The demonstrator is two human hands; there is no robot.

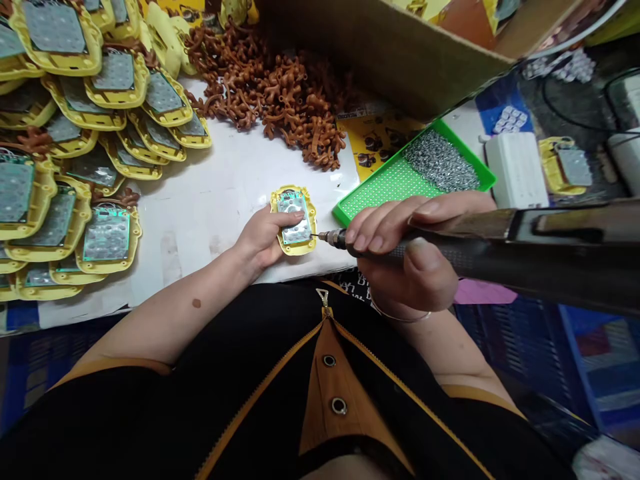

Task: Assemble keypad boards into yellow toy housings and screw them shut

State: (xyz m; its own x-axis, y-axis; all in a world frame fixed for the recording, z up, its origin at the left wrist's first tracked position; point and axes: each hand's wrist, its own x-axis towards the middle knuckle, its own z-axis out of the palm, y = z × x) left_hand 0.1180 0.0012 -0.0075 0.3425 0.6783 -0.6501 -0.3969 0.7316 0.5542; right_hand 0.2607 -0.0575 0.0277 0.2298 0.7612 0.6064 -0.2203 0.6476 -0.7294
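A yellow plastic shell with a grey circuit board (pixel 294 220) lies on the white table top (pixel 210 200) near its front edge. My left hand (pixel 260 235) holds it down, fingers closed around its left side and a finger across the board. My right hand (pixel 400 250) is wrapped round a dark electric screwdriver (pixel 500 243) lying nearly level. Its thin bit touches the right edge of the board.
Stacks of yellow shells with boards (pixel 75 133) fill the left. A heap of brown plastic figures (pixel 280 93) lies at the back. A green tray (pixel 380 190) holds several small screws (pixel 440 160). A cardboard box (pixel 390 47) stands behind it.
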